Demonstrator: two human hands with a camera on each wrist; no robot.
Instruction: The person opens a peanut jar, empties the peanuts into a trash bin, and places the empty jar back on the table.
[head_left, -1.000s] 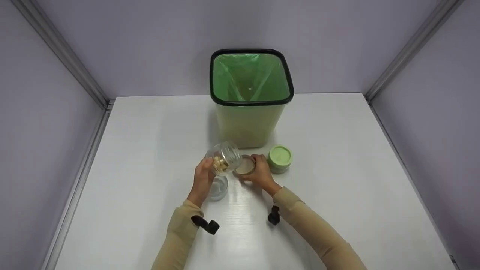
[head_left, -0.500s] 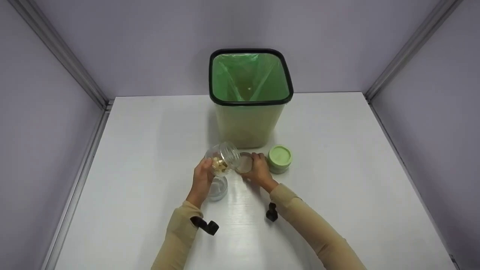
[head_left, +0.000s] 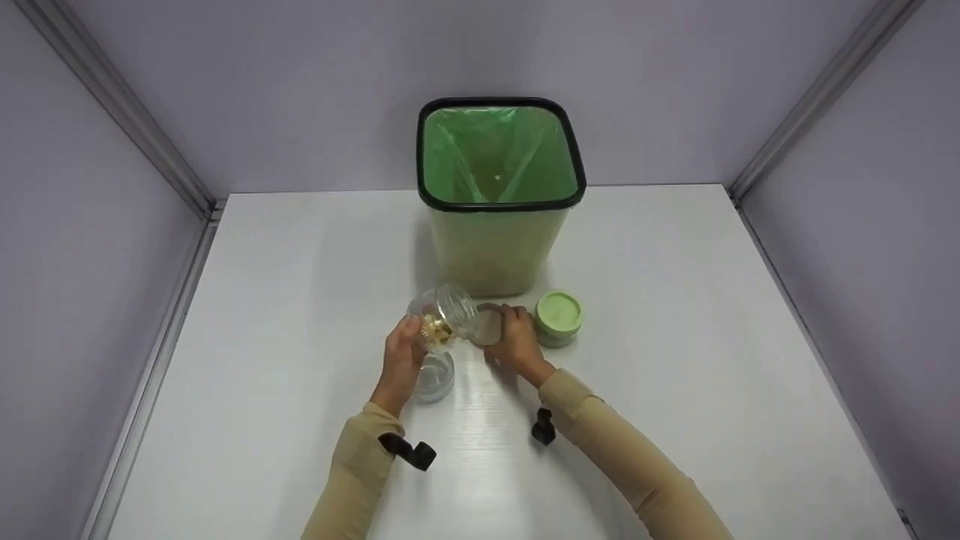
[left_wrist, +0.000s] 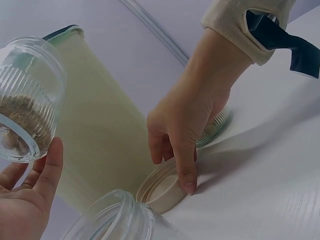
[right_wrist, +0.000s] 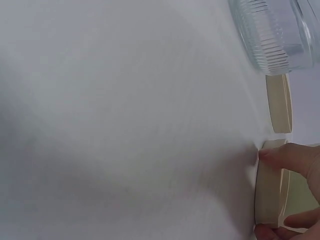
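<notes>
A white table [head_left: 262,300] carries a bin [head_left: 495,247] at twelve o'clock; a green-lidded jar [head_left: 559,319] at its four o'clock, a cream lid [head_left: 487,327] and an empty glass jar [head_left: 436,376] nearer.

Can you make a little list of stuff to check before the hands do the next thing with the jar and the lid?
1. Left hand holds the jar firmly: ok.
2. Jar mouth is uncovered: ok.
3. Bits inside the jar have not spilled: ok.
4. Right hand grips the beige lid at the table: ok.
5. Bin is open, with its bag in: ok.
6. Second jar is out of the way: cannot tell.
</notes>
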